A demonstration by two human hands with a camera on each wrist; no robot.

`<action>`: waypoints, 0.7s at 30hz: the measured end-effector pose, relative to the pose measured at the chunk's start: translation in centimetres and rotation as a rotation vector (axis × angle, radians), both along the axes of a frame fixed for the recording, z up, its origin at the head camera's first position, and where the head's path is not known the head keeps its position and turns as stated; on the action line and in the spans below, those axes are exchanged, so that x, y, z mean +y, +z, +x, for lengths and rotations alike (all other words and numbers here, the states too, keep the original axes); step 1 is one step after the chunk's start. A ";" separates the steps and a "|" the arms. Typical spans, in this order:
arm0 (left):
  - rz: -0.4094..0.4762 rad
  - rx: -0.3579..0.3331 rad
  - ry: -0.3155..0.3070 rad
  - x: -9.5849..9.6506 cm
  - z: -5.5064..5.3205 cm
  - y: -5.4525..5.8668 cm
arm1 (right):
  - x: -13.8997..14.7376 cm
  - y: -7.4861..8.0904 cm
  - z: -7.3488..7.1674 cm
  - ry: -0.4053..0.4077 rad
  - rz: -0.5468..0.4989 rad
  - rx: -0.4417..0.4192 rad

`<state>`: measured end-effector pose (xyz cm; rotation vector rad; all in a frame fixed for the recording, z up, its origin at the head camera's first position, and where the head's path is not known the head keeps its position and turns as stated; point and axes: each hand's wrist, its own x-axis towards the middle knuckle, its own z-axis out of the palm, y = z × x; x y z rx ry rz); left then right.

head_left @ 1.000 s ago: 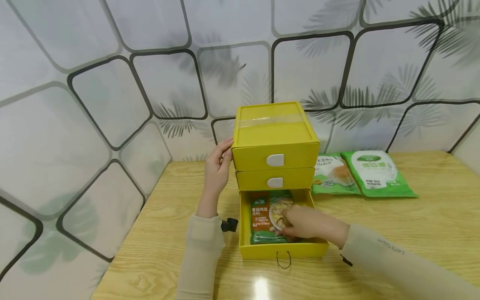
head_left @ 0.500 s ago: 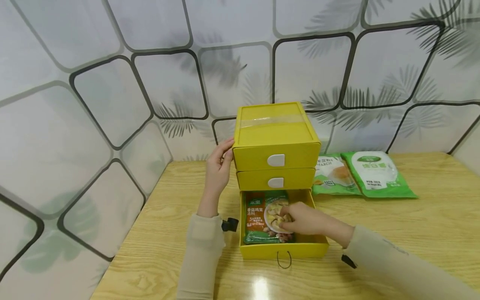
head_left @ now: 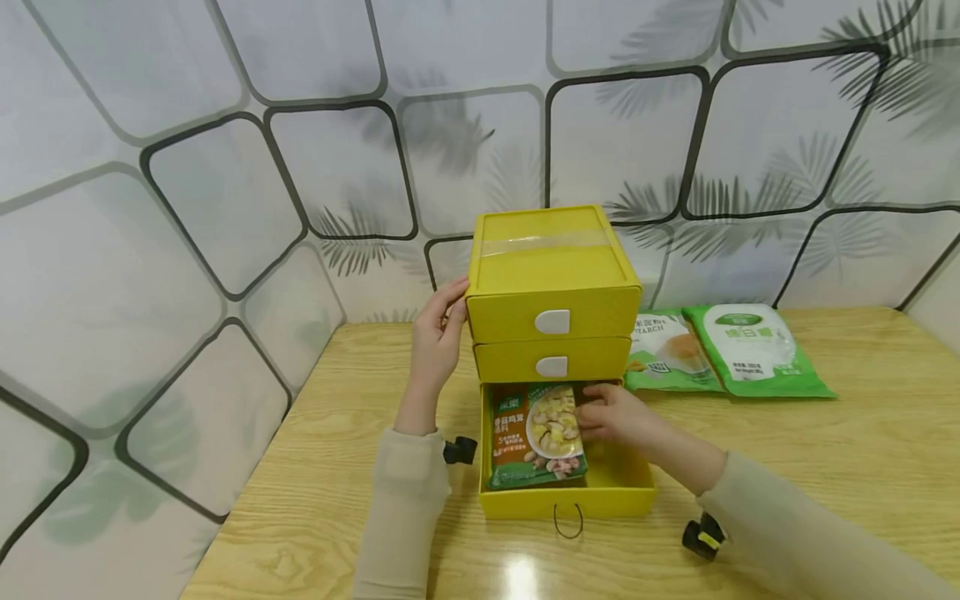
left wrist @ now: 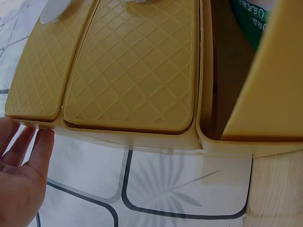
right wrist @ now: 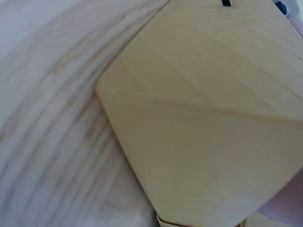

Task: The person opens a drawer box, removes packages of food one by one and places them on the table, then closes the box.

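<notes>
A yellow three-drawer box (head_left: 551,250) stands on the table, with its bottom drawer (head_left: 566,503) pulled out. In that drawer, toward its left side, lies a green and brown soup-mix packet (head_left: 513,446) with a bowl pictured on it. My right hand (head_left: 626,421) reaches into the drawer, its fingers extended at the packet's right edge; some fingertips are hidden. My left hand (head_left: 438,342) rests against the box's left side near the top drawer. In the left wrist view, that hand's fingers (left wrist: 42,151) touch the box's side wall. The right wrist view shows mainly the drawer's outside (right wrist: 203,142).
Two green and white food bags lie right of the box: a starch bag (head_left: 675,350), partly behind the box, and a fuller bag (head_left: 757,354). A thin loop (head_left: 567,521) hangs from the drawer front. Patterned wall (head_left: 480,150) stands behind the wooden table (head_left: 315,500).
The packet has shifted left in the drawer. My right hand has let go of its pinch on the packet and moved back and to the right. The left hand stays against the box.
</notes>
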<state>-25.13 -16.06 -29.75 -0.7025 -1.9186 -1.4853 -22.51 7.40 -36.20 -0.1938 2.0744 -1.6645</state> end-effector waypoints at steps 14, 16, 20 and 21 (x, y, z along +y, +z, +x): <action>0.001 -0.025 0.001 0.0 0.1 0.0 | -1.5 -1.9 0.1 0.060 -0.171 -0.117; 0.000 -0.026 0.004 0.0 0.2 0.0 | -1.7 -1.8 0.2 0.040 -0.158 -0.115; -0.005 -0.023 0.005 0.0 0.2 0.1 | -1.5 -1.5 0.3 0.023 -0.201 -0.125; -0.005 -0.023 0.003 0.0 0.2 0.1 | -1.4 -1.5 0.2 0.026 -0.219 -0.129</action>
